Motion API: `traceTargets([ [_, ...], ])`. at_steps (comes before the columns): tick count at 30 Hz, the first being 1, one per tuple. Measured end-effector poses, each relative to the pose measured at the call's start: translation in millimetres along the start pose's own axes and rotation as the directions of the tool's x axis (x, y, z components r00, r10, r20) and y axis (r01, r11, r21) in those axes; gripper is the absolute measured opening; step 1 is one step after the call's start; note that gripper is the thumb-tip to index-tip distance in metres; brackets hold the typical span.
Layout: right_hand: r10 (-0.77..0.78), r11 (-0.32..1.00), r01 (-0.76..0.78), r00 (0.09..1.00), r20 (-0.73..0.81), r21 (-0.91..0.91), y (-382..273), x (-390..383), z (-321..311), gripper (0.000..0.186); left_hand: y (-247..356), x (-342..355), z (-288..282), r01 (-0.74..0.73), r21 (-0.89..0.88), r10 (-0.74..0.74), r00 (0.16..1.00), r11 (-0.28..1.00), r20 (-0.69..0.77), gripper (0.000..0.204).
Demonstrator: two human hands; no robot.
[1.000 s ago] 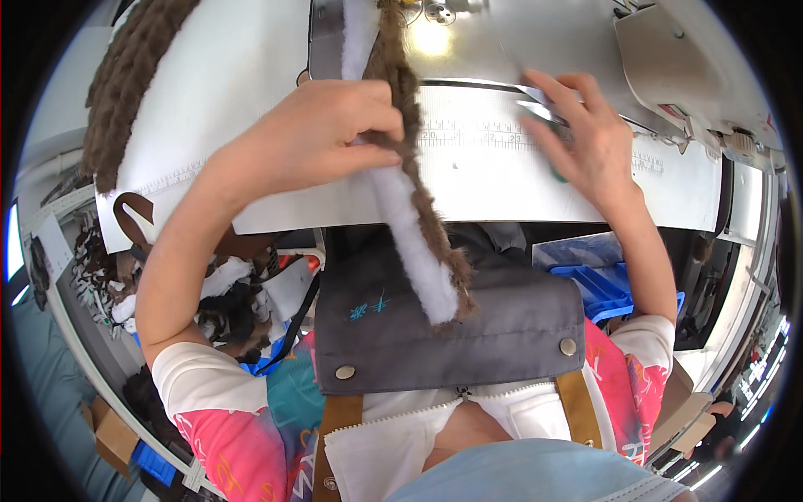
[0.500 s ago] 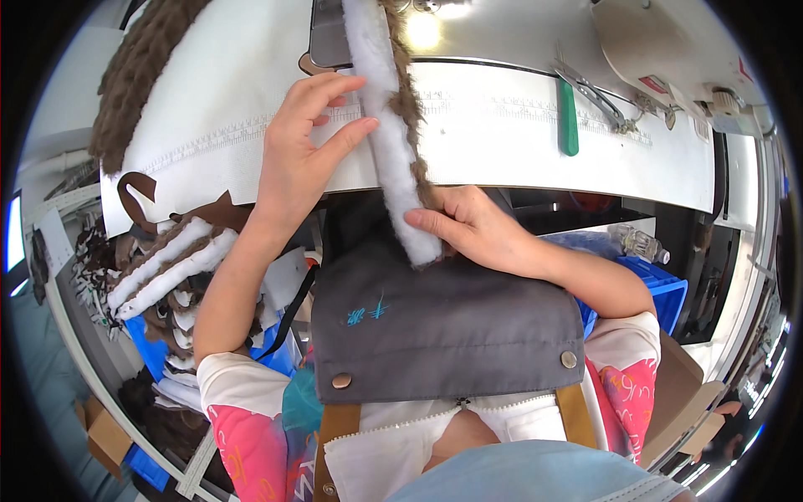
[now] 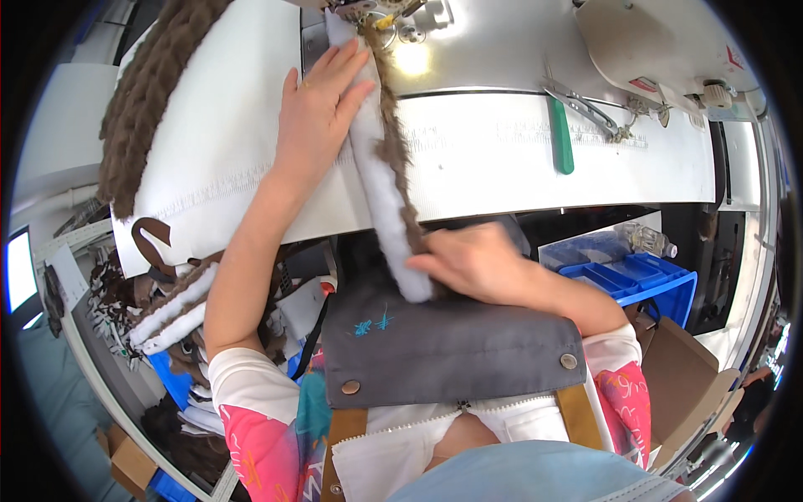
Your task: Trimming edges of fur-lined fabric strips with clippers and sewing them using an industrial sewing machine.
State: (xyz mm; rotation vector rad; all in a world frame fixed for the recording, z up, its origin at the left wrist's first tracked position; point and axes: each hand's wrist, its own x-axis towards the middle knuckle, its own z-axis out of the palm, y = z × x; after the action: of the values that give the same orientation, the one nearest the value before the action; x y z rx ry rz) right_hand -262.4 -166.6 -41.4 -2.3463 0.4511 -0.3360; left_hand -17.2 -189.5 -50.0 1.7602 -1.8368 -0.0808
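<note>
A long fur strip (image 3: 378, 180), white on its left side and brown along its right edge, runs from the sewing machine's metal parts (image 3: 361, 10) at the top down over the table's front edge. My left hand (image 3: 316, 109) lies flat on its upper part, fingers stretched toward the machine. At the strip's lower end, just above the dark grey apron (image 3: 452, 347), my right hand (image 3: 477, 261) pinches the brown edge. Its thumb is on the strip and its other fingers are partly hidden and slightly blurred.
A green-handled tool (image 3: 561, 138) and metal scissors (image 3: 585, 109) lie right on the white table (image 3: 485, 180). A brown fur piece (image 3: 155, 109) lies at far left. Fur strips (image 3: 176, 314) are piled below left; a blue crate (image 3: 661, 280) and plastic bottle (image 3: 651, 240) are right.
My left hand has moved up the strip toward the machine and flattened onto it. The strip's upper end now lies farther left. The right hand has shifted slightly down, still at the lower end.
</note>
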Motion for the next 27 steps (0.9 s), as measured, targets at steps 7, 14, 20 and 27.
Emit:
traceTargets([
  [7, 0.074, 0.706, -0.426, 0.839, -0.539, -0.566, 88.3, -19.4, -87.3, 0.045, 1.7, -5.8, 2.2, 0.094, -0.017, -0.095, 0.995, 0.995, -0.035, 0.036],
  [14, 0.102, 0.366, -0.582, 0.800, -0.591, -0.726, 91.4, -20.4, -97.9, 0.042, -0.2, -5.6, 3.2, 0.093, -0.042, -0.095, 0.994, 0.995, -0.049, 0.036],
  [20, 0.165, 0.609, -0.450, 0.878, -0.450, -0.653, 86.6, 5.3, -107.8, 0.018, -0.5, -5.3, 0.1, 0.092, -0.183, -0.125, 0.977, 0.979, -0.175, 0.027],
  [27, 0.184, 0.962, -0.240, 0.921, -0.342, -0.127, 24.4, 92.9, -34.8, 0.024, -2.3, -0.1, -1.6, 0.028, -0.193, -0.071, 0.973, 0.981, -0.221, 0.018],
])
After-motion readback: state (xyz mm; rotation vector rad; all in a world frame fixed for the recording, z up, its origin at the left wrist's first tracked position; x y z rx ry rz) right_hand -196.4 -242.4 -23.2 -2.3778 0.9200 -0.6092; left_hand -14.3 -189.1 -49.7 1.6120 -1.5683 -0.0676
